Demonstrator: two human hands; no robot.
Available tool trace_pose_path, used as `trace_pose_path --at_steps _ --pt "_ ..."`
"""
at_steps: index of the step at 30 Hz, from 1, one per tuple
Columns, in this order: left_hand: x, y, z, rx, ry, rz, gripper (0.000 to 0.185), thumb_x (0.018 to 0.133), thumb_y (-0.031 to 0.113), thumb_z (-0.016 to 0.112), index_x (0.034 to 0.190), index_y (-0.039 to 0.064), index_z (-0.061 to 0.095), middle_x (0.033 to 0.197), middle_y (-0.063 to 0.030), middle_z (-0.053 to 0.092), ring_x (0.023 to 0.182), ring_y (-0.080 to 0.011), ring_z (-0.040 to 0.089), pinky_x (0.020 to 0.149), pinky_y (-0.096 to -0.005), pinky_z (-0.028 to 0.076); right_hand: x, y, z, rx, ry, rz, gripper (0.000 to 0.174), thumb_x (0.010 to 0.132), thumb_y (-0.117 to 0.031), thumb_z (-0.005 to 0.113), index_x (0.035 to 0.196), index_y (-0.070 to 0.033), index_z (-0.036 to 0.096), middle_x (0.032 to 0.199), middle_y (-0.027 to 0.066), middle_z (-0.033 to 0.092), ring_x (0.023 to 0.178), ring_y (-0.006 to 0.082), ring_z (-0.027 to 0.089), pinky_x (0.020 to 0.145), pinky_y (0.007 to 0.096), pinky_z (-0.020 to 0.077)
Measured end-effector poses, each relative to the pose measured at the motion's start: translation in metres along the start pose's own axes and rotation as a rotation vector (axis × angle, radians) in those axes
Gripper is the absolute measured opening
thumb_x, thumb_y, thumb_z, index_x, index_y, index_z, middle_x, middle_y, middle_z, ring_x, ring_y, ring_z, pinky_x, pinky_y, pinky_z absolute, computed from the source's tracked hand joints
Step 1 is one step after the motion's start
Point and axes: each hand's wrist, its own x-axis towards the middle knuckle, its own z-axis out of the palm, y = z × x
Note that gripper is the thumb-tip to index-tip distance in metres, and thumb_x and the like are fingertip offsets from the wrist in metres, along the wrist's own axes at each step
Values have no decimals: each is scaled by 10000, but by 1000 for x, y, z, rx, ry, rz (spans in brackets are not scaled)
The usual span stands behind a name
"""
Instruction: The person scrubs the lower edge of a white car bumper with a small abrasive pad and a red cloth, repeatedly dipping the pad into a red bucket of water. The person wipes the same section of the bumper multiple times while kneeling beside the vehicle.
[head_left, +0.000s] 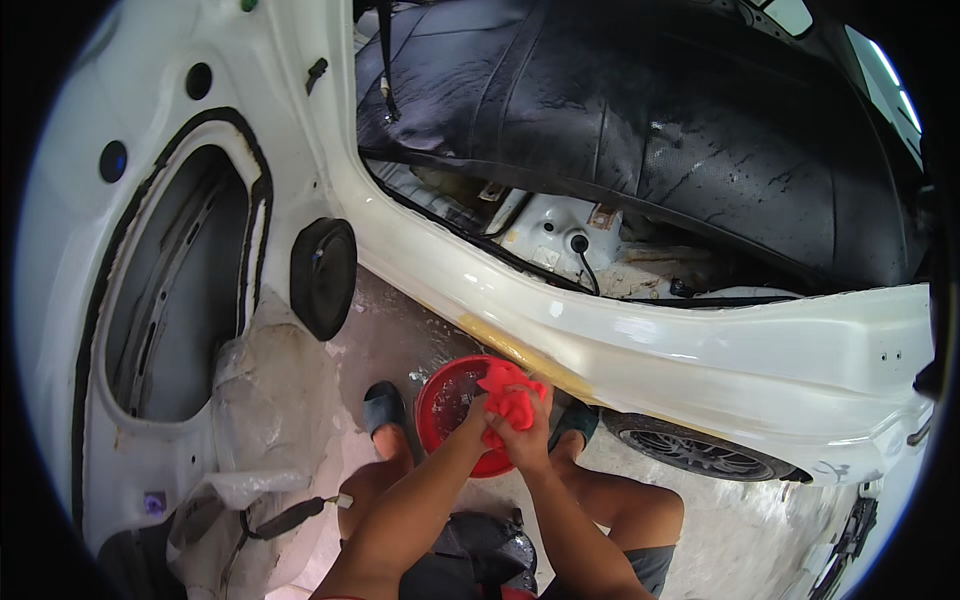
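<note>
A bunched red cloth (513, 406) is squeezed between my two hands above a round red bucket (421, 409). My left hand (478, 418) grips the cloth from the left, with part of that hand hidden by it. From the right, my right hand (529, 441) has its fingers wrapped around the cloth. Water with some bubbles shows in the bucket, which stands on the floor between my slippered feet. Just beyond it runs the white car's sill (480, 281), with a yellowish patch (517, 351) along its lower edge.
An opened car door (289, 187) with a speaker (324, 277) and loose plastic sheeting (262, 390) stands at left. A dark rear seat (570, 97) lies inside the car. A connector cable (292, 519) hangs near my left knee. The wheel (697, 448) is at right.
</note>
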Motion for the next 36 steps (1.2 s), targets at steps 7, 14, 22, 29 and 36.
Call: trace_pose_path --at_steps 7,14,22,29,36 --pt "16 -43 -69 496 470 -63 295 979 285 595 1182 81 662 1080 -80 712 945 -239 716 780 -365 597 11 20 -9 273 15 350 228 768 3 752 972 -19 651 833 55 695 760 157 666 717 316 554" --pt "16 -88 -128 582 550 169 267 946 181 600 1158 35 670 1114 -132 697 968 -297 699 778 -428 596 -9 -37 -36 958 -101 477 255 810 21 640 1063 15 610 914 80 686 844 195 683 758 339 565" --pt "-54 -51 -24 601 488 136 300 949 150 512 1053 -60 699 1049 -284 697 1019 -371 701 801 -446 575 -59 5 -11 658 -127 615 322 790 -3 699 1103 -25 625 982 76 683 861 178 662 762 318 549" --pt "-97 20 -46 1705 379 174 249 842 196 623 957 20 757 968 -221 725 907 -378 718 792 -482 566 -53 61 -13 778 98 847 276 792 -4 676 1062 -26 620 977 115 697 862 254 703 763 407 600" --pt "-111 25 -25 1450 579 332 296 993 189 515 1020 -33 710 932 -241 711 892 -354 719 748 -462 561 -48 96 20 779 149 999 281 837 -69 684 1107 -34 612 986 127 704 874 317 720 785 490 617"
